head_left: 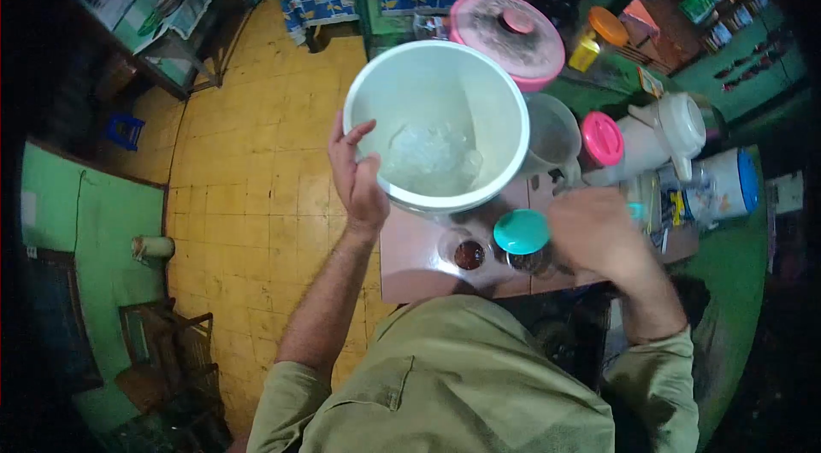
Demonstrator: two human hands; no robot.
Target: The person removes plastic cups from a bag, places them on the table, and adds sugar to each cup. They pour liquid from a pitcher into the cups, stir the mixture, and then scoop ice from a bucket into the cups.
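Note:
My left hand [361,184] grips the left rim of a white plastic bucket [505,175], thumb inside and fingers around the outer wall. The bucket tilts toward me, with clear ice [428,154] at its bottom. My right hand [594,231], blurred by motion, is closed on a turquoise plastic scoop [522,232] with a rounded bowl. Its handle is hidden by my fist. Below the bucket stands a glass with dark brown liquid [469,255]. A second glass [526,261] sits under the scoop, partly covered by it.
Behind the bucket are a pink-lidded container [513,34] and a clear plastic pitcher [552,132]. A pink-lidded jug [603,138], a white thermos [680,124] and an orange-lidded jar [605,27] stand to the right. Yellow floor tiles [265,171] lie left of the pinkish tabletop [410,252].

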